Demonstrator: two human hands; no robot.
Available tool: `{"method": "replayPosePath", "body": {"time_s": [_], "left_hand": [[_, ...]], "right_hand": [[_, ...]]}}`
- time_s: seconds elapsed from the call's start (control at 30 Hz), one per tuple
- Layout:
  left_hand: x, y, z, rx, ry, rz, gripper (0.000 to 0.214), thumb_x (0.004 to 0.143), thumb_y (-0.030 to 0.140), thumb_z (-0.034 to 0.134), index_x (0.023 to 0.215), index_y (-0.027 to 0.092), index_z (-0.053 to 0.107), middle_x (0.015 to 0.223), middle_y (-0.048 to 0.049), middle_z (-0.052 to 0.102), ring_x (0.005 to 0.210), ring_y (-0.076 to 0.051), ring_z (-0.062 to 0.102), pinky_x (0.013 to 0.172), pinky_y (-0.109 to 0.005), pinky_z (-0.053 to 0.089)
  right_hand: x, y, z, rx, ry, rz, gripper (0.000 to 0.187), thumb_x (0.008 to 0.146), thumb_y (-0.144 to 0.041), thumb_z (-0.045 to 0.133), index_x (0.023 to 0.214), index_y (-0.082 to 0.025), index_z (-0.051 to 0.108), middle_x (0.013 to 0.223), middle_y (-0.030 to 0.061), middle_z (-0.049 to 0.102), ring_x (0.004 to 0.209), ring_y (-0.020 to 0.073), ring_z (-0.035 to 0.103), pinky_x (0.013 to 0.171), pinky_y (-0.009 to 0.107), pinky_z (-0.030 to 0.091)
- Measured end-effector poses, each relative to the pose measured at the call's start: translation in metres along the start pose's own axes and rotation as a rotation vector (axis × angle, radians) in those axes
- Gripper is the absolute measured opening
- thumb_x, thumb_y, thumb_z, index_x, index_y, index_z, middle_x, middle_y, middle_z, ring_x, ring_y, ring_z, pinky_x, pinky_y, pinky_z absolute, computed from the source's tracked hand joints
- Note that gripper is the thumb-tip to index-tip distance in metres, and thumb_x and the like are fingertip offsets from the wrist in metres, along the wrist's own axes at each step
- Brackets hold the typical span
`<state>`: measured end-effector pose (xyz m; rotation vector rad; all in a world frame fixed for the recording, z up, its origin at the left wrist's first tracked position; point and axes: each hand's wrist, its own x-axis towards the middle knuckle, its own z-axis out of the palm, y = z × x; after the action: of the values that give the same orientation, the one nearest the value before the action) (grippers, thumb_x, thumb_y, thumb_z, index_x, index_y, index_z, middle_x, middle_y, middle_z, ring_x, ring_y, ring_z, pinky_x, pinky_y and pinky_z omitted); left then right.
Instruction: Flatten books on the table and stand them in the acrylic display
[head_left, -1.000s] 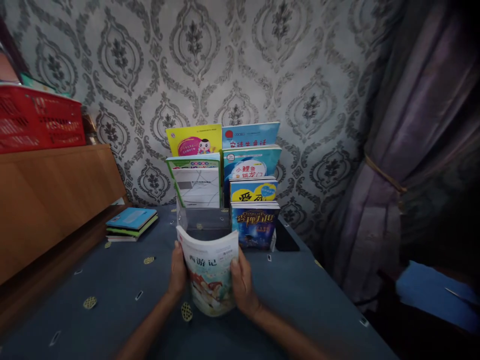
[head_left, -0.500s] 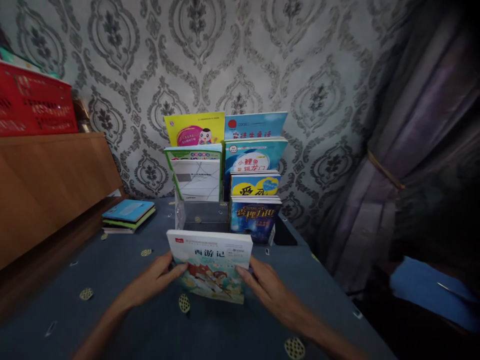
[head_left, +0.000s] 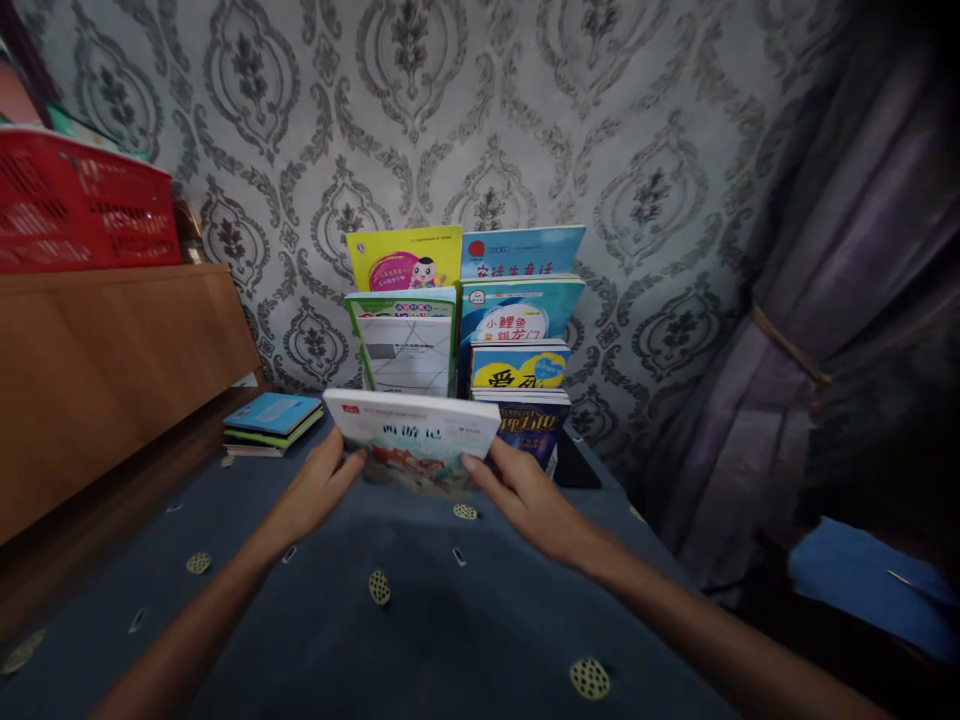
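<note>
A paperback book [head_left: 412, 440] with a white top band and a painted cover is held up between my two hands. My left hand [head_left: 322, 480] grips its left edge, thumb on the cover. On the right edge, my right hand [head_left: 525, 490] is closed the same way. The book is tilted, its top edge toward me. Right behind it stand books in two stepped columns: a white-covered book [head_left: 409, 355] and a yellow book [head_left: 405, 255] on the left, a dark blue book [head_left: 536, 425] and a teal book [head_left: 525, 310] on the right. Their stand is hidden by the held book.
A small stack of books [head_left: 274, 415] lies left on the dark patterned cloth [head_left: 337, 640]. Beyond it, a red basket [head_left: 82, 205] sits on a wooden cabinet [head_left: 120, 370]. A dark flat object [head_left: 577, 468] lies right of the columns. A tied curtain [head_left: 757, 400] hangs at right.
Both hands have raised the paperback and carried it forward toward the columns. It now leans more and covers the lower front of the stand. The view has shifted slightly.
</note>
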<state>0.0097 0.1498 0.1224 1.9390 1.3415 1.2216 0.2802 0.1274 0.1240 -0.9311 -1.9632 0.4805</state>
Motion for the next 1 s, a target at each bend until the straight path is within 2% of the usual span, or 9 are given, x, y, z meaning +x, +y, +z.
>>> {"method": "replayPosePath", "body": {"time_s": [0.17, 0.23, 0.4, 0.57, 0.73, 1.0], "left_hand": [[0.050, 0.024, -0.019, 0.160, 0.140, 0.150, 0.032, 0.083, 0.044, 0.047, 0.103, 0.021, 0.057, 0.101, -0.0072, 0.069, 0.098, -0.028, 0.062, 0.091, -0.040, 0.050], [0.069, 0.033, -0.025, 0.207, 0.202, 0.227, 0.033, 0.084, 0.041, 0.046, 0.107, 0.018, 0.055, 0.101, -0.0080, 0.068, 0.097, -0.027, 0.061, 0.090, -0.039, 0.050], [0.106, 0.039, -0.029, 0.205, 0.289, 0.378, 0.035, 0.086, 0.036, 0.047, 0.114, 0.016, 0.054, 0.112, -0.0109, 0.067, 0.104, -0.027, 0.060, 0.095, -0.039, 0.048], [0.127, 0.028, -0.023, 0.183, 0.292, 0.401, 0.033, 0.086, 0.032, 0.045, 0.113, 0.015, 0.054, 0.115, -0.0121, 0.067, 0.107, -0.028, 0.061, 0.098, -0.043, 0.048], [0.137, 0.020, -0.019, 0.200, 0.288, 0.376, 0.030, 0.085, 0.032, 0.046, 0.108, 0.017, 0.056, 0.107, -0.0100, 0.069, 0.102, -0.027, 0.062, 0.094, -0.042, 0.050], [0.149, 0.008, -0.020, 0.219, 0.223, 0.344, 0.032, 0.085, 0.034, 0.046, 0.111, 0.016, 0.055, 0.105, -0.0113, 0.067, 0.100, -0.029, 0.063, 0.095, -0.046, 0.050]], "right_hand": [[0.058, -0.003, -0.019, -0.101, 0.084, -0.149, 0.037, 0.098, -0.047, 0.043, 0.112, -0.020, 0.063, 0.098, 0.0096, 0.073, 0.088, 0.0278, 0.068, 0.080, 0.049, 0.058], [0.081, -0.004, -0.029, -0.146, 0.121, -0.185, 0.039, 0.097, -0.052, 0.043, 0.110, -0.020, 0.061, 0.090, 0.0089, 0.071, 0.088, 0.0291, 0.067, 0.081, 0.050, 0.057], [0.122, -0.001, -0.044, -0.180, 0.200, -0.298, 0.043, 0.096, -0.058, 0.044, 0.115, -0.021, 0.056, 0.099, 0.0101, 0.070, 0.097, 0.0299, 0.065, 0.089, 0.051, 0.054], [0.136, 0.014, -0.042, -0.187, 0.215, -0.315, 0.048, 0.096, -0.060, 0.042, 0.118, -0.020, 0.055, 0.106, 0.0125, 0.070, 0.097, 0.0288, 0.065, 0.087, 0.049, 0.055], [0.138, 0.026, -0.038, -0.153, 0.206, -0.285, 0.052, 0.094, -0.064, 0.043, 0.119, -0.020, 0.057, 0.112, 0.0129, 0.069, 0.102, 0.0282, 0.064, 0.085, 0.045, 0.057], [0.152, 0.046, -0.036, -0.154, 0.186, -0.246, 0.052, 0.093, -0.065, 0.045, 0.115, -0.019, 0.057, 0.104, 0.0118, 0.071, 0.090, 0.0277, 0.066, 0.080, 0.046, 0.057]]}}
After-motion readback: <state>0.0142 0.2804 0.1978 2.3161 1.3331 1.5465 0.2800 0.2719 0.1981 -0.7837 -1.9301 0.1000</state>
